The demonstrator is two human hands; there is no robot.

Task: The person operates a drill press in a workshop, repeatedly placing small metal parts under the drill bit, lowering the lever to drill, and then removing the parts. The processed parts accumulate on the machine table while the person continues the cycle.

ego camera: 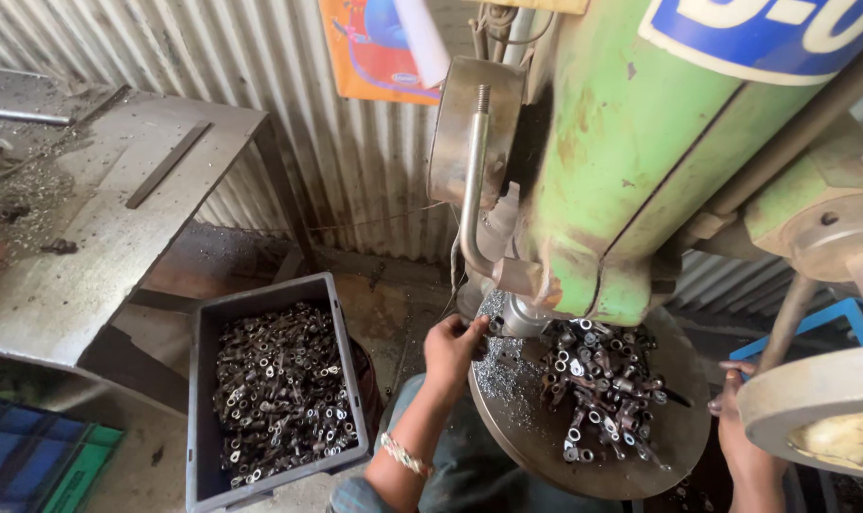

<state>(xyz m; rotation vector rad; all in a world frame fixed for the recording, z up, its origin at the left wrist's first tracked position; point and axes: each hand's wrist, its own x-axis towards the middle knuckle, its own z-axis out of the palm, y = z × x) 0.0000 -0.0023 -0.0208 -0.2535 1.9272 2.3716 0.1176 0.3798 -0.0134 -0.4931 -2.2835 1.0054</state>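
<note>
My left hand (450, 350) reaches up to the round metal drill table (527, 446), fingers curled at the spot under the chuck (522, 318); a small part seems pinched there, but it is hard to make out. A pile of small metal ring-ended parts (603, 389) lies on the table, with silver swarf (498, 375) beside my left hand. My right hand (740, 432) rests at the table's right edge, near a round wheel (821, 418), fingers partly hidden. The green drill press body (631, 161) towers above.
A grey plastic crate (201, 399) full of similar metal parts stands on the floor at left. A steel workbench (89, 228) with scraps is beyond it. Corrugated metal wall behind. Blue and green crates (32, 456) sit at lower left, a blue one (831, 323) at right.
</note>
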